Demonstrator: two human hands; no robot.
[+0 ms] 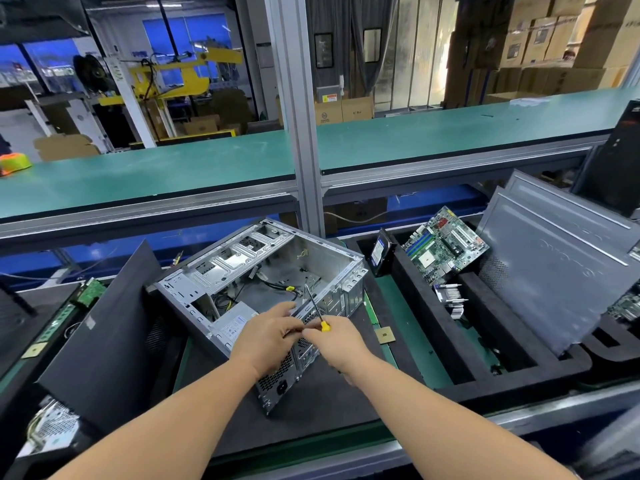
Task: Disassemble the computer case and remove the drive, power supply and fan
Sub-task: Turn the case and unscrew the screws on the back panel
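1. Lying on its side at the middle of the worktop (304, 431), the open computer case (263, 282) shows its bare metal interior to the camera, side panel off.
2. Right hand (337, 341) is pinched around a screwdriver (317, 308) with a yellow handle, shaft angled up and away over the case's rear edge.
3. Left hand (268, 336) is right beside it, fingers curled in to meet the right hand at the handle; whether it grips the tool too, I cannot tell.
4. Power supply (230, 323), labelled and silver, sits inside the case at its near corner, just left of the hands.
5. Loose cables (277, 287) with yellow connectors trail across the case floor.
6. Over to the right, a drive (379, 254) stands on edge in a black foam tray (436, 327).
7. In the next slot of that tray, a green motherboard (445, 245) leans, with grey side panels (554, 268) tilted behind it.
8. A dark panel (104, 341) leans to the left of the case.
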